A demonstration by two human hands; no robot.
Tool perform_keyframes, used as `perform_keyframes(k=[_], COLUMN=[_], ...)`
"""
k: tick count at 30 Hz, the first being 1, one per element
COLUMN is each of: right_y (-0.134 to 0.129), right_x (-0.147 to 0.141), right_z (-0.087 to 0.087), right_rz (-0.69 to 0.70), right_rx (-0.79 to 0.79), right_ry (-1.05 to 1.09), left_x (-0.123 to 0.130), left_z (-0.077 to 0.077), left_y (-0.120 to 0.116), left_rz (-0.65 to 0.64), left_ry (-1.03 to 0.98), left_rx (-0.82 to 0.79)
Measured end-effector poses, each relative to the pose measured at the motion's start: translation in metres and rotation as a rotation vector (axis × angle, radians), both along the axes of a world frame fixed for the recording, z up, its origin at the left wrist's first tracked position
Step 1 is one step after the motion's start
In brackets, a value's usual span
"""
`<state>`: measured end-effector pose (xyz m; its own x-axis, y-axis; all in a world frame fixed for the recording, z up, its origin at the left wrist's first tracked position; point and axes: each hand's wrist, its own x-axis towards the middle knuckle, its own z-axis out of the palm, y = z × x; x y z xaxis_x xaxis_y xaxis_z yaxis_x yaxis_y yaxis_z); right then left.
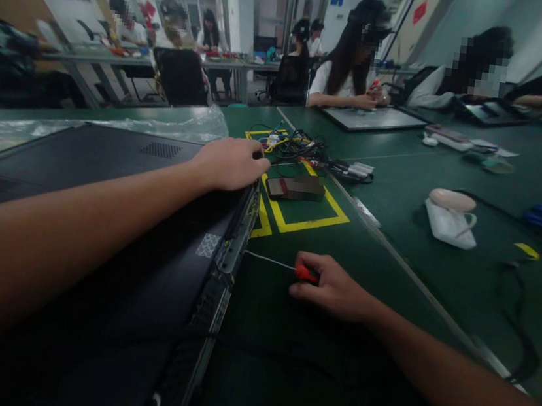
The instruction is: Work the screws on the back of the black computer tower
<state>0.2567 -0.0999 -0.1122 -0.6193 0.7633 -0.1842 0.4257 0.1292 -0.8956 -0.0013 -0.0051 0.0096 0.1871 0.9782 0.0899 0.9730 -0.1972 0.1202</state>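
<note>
A large black panel-like device (110,262) lies on the left, its right edge showing metal brackets and ports (229,257). My left hand (234,162) rests on its far right corner, fingers curled over the edge; whether they grip it is partly hidden. My right hand (328,282) is closed around the red handle of a screwdriver (304,273). The thin shaft points left and its tip reaches the metal edge of the device.
Beyond the device lie a phone (295,187) inside yellow tape (310,224) and tangled cables (302,146). A white and pink object (449,218) stands at right on the green table (383,171). Clear plastic wrap (182,123) lies behind. Several people sit beyond.
</note>
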Motion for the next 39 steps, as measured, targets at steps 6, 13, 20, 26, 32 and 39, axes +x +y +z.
perform_keyframes(k=[6, 13, 20, 26, 32, 39], right_y=[-0.002, -0.007, -0.006, -0.001, -0.013, -0.019], right_x=[-0.002, 0.002, 0.003, 0.001, 0.007, 0.008], right_z=[0.001, -0.002, -0.006, 0.009, 0.056, 0.024], right_rz=[0.010, 0.000, -0.042, -0.032, -0.009, -0.017], right_rx=[0.030, 0.058, 0.036, 0.040, 0.209, 0.265], right_ry=[0.031, 0.078, 0.115, 0.309, 0.245, 0.392], left_x=[0.001, -0.002, -0.004, -0.005, -0.009, -0.005], left_z=[0.000, -0.003, -0.003, -0.005, -0.007, -0.003], left_y=[0.000, 0.002, 0.003, 0.003, 0.003, 0.002], left_rz=[0.006, 0.017, -0.020, -0.044, -0.087, 0.007], left_ry=[0.008, -0.052, -0.071, -0.063, -0.064, -0.012], left_rx=[0.003, 0.005, 0.026, 0.070, 0.103, 0.109])
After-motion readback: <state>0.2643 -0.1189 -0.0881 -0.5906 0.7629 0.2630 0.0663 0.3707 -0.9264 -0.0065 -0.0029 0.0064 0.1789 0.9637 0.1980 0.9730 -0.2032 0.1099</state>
